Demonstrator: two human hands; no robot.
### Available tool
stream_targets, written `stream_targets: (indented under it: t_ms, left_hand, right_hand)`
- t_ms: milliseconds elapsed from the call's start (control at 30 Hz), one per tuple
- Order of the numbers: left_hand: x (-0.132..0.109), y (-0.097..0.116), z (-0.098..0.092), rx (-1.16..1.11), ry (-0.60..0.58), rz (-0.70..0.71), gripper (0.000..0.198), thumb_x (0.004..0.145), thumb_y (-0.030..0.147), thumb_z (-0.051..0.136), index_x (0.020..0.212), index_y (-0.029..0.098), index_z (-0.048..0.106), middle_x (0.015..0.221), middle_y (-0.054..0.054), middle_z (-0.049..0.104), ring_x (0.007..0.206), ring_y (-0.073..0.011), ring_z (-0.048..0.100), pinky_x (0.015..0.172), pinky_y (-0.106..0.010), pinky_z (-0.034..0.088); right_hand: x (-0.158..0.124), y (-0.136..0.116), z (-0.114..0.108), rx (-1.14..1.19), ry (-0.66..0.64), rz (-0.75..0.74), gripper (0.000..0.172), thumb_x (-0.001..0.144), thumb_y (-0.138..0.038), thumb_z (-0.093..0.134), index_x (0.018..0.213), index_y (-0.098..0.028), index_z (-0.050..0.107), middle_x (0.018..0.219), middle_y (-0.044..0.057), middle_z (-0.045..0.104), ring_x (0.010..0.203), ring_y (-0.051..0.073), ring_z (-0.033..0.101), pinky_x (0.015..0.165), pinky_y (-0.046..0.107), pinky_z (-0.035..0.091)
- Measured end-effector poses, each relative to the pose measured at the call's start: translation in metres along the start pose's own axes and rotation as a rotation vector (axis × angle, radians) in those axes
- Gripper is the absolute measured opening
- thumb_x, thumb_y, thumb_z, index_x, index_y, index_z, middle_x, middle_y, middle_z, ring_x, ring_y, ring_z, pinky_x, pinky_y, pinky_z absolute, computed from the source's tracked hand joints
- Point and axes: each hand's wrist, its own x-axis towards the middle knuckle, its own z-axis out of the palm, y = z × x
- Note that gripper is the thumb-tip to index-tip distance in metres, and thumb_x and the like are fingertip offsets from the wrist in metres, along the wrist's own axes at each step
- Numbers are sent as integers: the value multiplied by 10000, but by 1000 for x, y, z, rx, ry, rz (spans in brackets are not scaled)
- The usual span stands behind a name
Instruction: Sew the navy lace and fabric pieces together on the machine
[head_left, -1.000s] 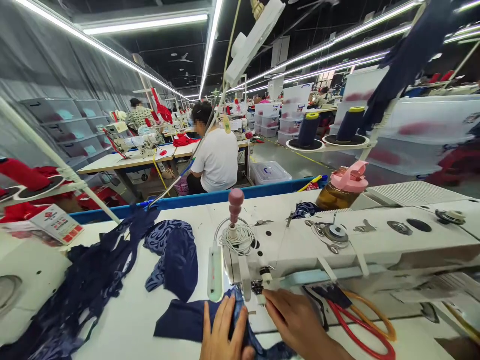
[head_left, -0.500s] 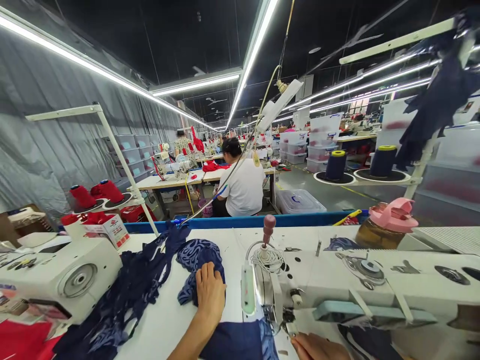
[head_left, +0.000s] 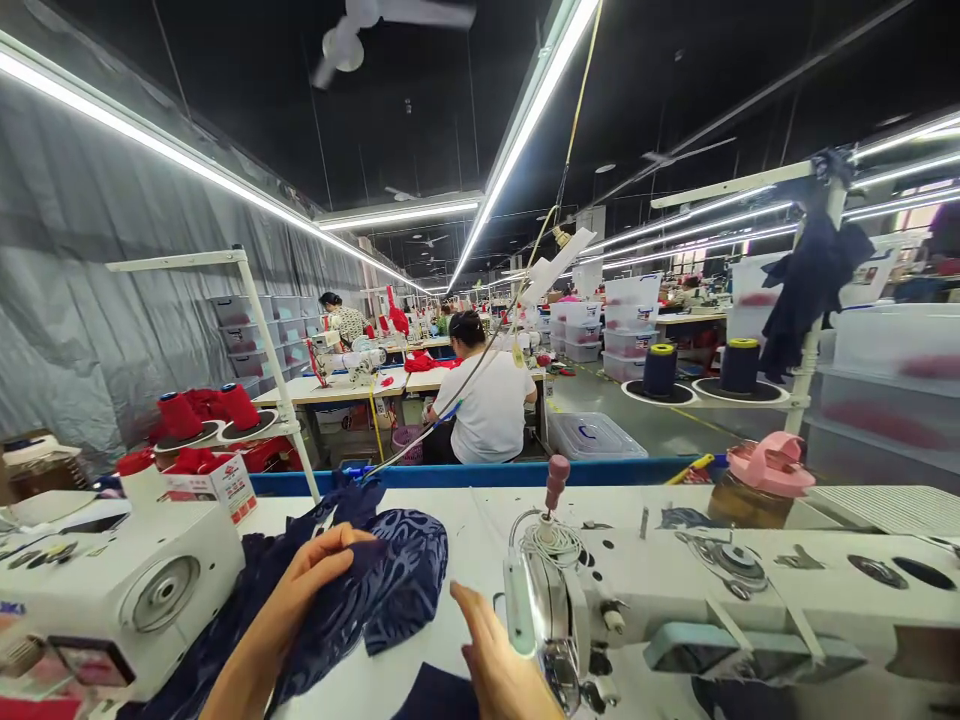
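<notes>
My left hand [head_left: 311, 580] is closed on a navy patterned fabric piece [head_left: 401, 580] and holds it up over the white table [head_left: 465, 520]. To its right my right hand [head_left: 491, 655] is open, fingers stretched toward that fabric, holding nothing. It sits just left of the white sewing machine [head_left: 675, 600], near the needle area. More navy fabric [head_left: 270, 560] lies heaped on the table to the left, and a plain navy piece [head_left: 431, 695] lies under my right hand.
A second white machine [head_left: 127, 590] stands at the left. A pink-lidded bottle [head_left: 757, 480] and navy thread cones [head_left: 660, 370] stand at the right. Red thread cones [head_left: 202, 410] are at the left. A person in a white shirt [head_left: 487, 405] sits ahead at another table, with storage bins [head_left: 592, 435] on the floor.
My left hand has closed on the patterned fabric and lifted it toward me. My right hand left the needle area and moved left, opening. The view tilted up.
</notes>
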Motion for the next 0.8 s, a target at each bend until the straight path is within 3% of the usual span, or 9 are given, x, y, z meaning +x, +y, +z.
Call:
stream_targets:
  t_ms: [67, 100, 200, 267, 400, 533, 600, 700, 800]
  left_hand:
    - [-12, -2, -11, -56, -90, -10, 376, 665, 457, 768, 667, 172, 523, 873, -62, 673, 694, -144, 568, 630, -245, 435]
    - [-17, -3, -18, -80, -112, -6, 383, 660, 468, 765, 663, 177, 516, 825, -58, 658, 693, -151, 559, 627, -251, 433]
    - [-30, -4, -48, -172, -90, 8, 431, 632, 504, 766, 630, 194, 465, 714, -25, 585, 625, -147, 513, 586, -267, 414]
    - [-35, -4, -66, -175, -58, 21, 502, 621, 548, 758, 590, 200, 398, 654, -5, 522, 586, -137, 481, 581, -282, 408]
    - [-39, -6, -74, -201, -59, 3, 524, 604, 551, 756, 578, 202, 366, 632, 5, 481, 581, -139, 469, 600, -305, 418]
    - [-47, -6, -62, -435, -93, -36, 384, 592, 432, 739, 600, 211, 425, 635, 6, 467, 625, -173, 503, 622, -332, 457]
    - [-50, -2, -62, -497, -71, -26, 374, 570, 422, 729, 595, 215, 418, 616, 14, 429, 613, -171, 485, 608, -340, 472]
    - [-50, 6, -76, -500, 46, 80, 428, 531, 435, 741, 588, 215, 378, 606, 29, 399, 593, -151, 445, 602, -349, 507]
    - [-41, 8, -93, -351, 239, 226, 516, 503, 491, 777, 576, 206, 353, 633, 34, 450, 630, -151, 485, 680, -367, 557]
  right_hand:
    - [36, -9, 10, 64, -76, -2, 943, 755, -36, 481, 1575, -221, 54, 1535, 173, 372, 1261, 276, 555, 966, 371, 521]
    - [50, -11, 15, 89, -141, 13, 1001, 725, -46, 534, 1580, -231, 46, 1504, 165, 415, 1244, 285, 567, 967, 379, 518]
    - [79, -16, 27, 107, -367, 50, 914, 672, -161, 710, 1502, -304, 354, 1234, 72, 612, 1041, 294, 662, 891, 386, 536]
    - [91, -21, 33, 88, -453, 52, 839, 630, -257, 793, 1409, -320, 490, 1233, 64, 592, 971, 295, 671, 864, 397, 530]
    - [112, -43, 31, 196, -515, -140, 1060, 601, -275, 821, 1522, -338, 300, 1482, 74, 434, 1104, 286, 614, 893, 347, 491]
    - [121, -65, 29, 185, -688, -352, 574, 750, -313, 750, 1299, -338, 583, 1028, -64, 708, 875, 171, 664, 668, 206, 449]
    - [120, -69, 31, -44, -644, -325, 358, 715, -363, 787, 1055, -288, 705, 824, -62, 715, 752, 172, 667, 560, 211, 395]
    - [115, -71, 26, -345, -461, -203, 180, 656, -276, 806, 789, -211, 704, 728, -7, 702, 667, 198, 664, 497, 236, 345]
    - [105, -80, 3, -418, -285, -80, 125, 772, -101, 638, 866, -173, 676, 843, 51, 699, 673, 190, 653, 505, 257, 350]
